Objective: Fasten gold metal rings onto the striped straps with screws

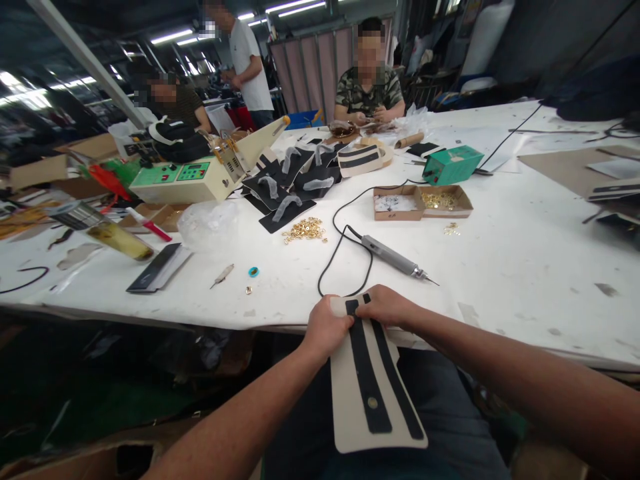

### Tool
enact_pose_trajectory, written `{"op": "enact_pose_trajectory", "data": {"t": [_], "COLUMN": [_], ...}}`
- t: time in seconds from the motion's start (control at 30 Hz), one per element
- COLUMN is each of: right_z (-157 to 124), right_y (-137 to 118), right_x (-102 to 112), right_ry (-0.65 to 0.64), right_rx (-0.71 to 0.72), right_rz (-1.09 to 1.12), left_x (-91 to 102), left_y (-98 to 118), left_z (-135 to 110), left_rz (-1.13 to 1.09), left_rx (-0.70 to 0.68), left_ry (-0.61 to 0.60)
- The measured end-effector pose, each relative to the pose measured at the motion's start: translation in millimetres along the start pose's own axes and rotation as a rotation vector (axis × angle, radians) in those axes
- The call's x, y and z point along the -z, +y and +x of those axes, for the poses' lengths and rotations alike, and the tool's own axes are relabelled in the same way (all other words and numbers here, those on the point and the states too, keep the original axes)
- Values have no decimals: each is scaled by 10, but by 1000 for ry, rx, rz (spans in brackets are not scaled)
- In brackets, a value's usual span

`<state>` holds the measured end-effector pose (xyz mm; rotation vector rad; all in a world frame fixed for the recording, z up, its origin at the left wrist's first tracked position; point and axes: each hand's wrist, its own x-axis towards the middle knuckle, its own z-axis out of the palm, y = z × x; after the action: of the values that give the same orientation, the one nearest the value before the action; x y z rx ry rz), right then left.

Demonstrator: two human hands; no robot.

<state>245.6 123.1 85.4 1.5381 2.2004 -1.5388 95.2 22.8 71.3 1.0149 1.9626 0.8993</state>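
My left hand (326, 328) and my right hand (389, 307) both grip the top end of a cream leather piece (373, 393) with two black stripes and a small metal stud. The piece hangs off the near edge of the white table (525, 267) over my lap. Just beyond my hands lies a grey pen-shaped electric tool (395, 257) with a black cord (340, 247) looping back toward me. A heap of small gold fittings (305, 231) sits farther out.
Two cardboard trays (423, 201) of fittings and a green box (452, 164) stand at the right. Black leather pieces (295, 180), a cream-and-green machine (185, 180) and a clear plastic bag (207, 223) lie to the left. Three people are across the table.
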Motion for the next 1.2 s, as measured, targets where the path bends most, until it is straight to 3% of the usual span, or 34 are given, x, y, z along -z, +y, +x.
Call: {"op": "enact_pose_trajectory", "data": {"t": [0.4,0.57,0.7,1.07,1.2], "right_z": [46,3,14,81,84], "right_y": [25,38,81,65,40], "right_x": [-15,-19,1,12,30], "right_ry": [-8,60,114,63,67], "right_rx": [-30,19,73,34,26], "right_rz": [-6,-29,-21,11,7], "left_x": [5,5,5,48,75], "left_y": [-22,-25,18,35,9], "left_z": [49,74,69,68,-6], "left_rz": [-70,-51,-21,78,160], "left_rx": [71,78,59,-22,-122], "left_ry": [-31,-18,-16,-28,44]}}
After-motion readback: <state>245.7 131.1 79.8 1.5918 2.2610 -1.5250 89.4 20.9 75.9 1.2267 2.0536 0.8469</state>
